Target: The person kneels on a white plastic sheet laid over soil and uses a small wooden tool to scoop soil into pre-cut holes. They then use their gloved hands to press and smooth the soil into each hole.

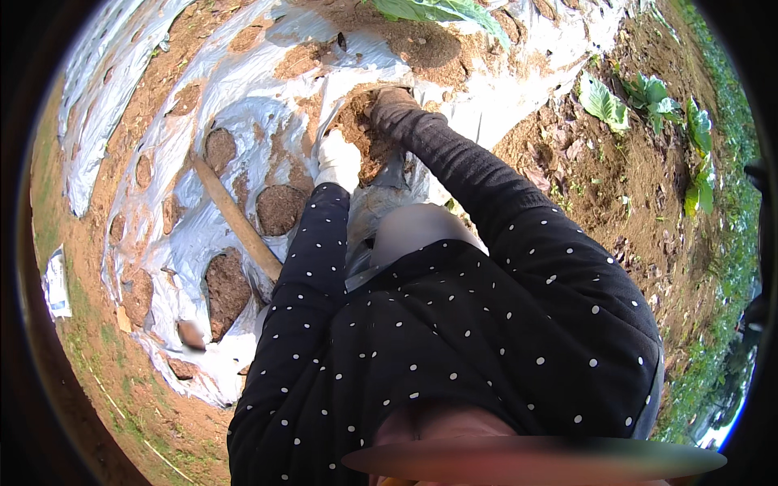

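My right hand, in a dark, soil-stained glove, reaches to the far right side of a hole with loose brown soil in the silver plastic mulch sheet. Its fingers point down at the soil and are hidden. My left hand, in a pale glove washed out by sunlight, lies at the near left side of the same hole. How its fingers are held does not show. No object can be made out in either hand. A wooden handle lies slantwise on the sheet, left of my left arm.
Several round soil-filled holes dot the sheet on the left. A large green leaf hangs over the far edge. Leafy plants grow in bare soil on the right. A white bag lies at the far left.
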The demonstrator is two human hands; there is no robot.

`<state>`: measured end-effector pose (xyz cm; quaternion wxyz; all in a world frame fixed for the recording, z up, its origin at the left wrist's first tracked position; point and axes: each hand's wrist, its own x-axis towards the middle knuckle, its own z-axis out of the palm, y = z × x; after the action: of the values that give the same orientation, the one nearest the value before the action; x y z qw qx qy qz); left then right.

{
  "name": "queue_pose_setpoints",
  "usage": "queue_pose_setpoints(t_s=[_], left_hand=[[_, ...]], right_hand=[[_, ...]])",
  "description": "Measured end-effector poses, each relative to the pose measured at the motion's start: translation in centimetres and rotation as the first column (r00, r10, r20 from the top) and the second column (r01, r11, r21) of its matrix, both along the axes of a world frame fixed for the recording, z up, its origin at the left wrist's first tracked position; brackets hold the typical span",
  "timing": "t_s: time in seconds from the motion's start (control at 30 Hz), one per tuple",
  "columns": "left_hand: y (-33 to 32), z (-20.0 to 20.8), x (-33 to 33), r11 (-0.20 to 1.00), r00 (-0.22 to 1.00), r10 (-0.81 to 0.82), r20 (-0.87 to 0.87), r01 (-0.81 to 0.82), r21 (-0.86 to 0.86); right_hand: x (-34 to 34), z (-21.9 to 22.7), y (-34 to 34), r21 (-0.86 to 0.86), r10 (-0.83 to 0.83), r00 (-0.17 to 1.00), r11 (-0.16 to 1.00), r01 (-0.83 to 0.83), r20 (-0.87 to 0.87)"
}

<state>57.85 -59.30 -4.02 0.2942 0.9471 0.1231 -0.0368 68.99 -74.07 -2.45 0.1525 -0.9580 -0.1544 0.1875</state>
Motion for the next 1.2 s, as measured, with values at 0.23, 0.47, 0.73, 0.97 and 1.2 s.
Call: queue_pose_setpoints(t_s=[0.23,0.47,0.73,0.97,1.2], left_hand=[[1.3,1.1,0.8,0.984,0.993,0.069,-0.096,-0.084,-0.159],[1.1,1.7,0.3,0.983,0.984,0.118,-0.131,-0.134,-0.127],[2.1,3.2,-1.0,0.99,1.0,0.019,-0.009,-0.02,-0.143],[6.4,6.4,-3.1,0.906,0.968,0.248,0.04,-0.217,-0.364],[15.2,9.8,-10.1,0.768,0.843,0.535,0.053,-0.511,0.387]], right_hand=[[1.3,-0.1,-3.8,0.25,-0.003,0.98,0.967,0.054,-0.199],[-1.5,-4.4,-2.1,0.142,0.209,0.977,0.969,-0.201,-0.041],[-2.4,0.6,-1.7,0.001,0.181,0.978,0.983,-0.182,-0.108],[-5.6,1.3,-1.1,0.22,0.271,0.96,0.943,-0.25,-0.067],[-3.5,-0.1,1.6,-0.02,0.013,0.983,1.0,-0.01,0.182]])
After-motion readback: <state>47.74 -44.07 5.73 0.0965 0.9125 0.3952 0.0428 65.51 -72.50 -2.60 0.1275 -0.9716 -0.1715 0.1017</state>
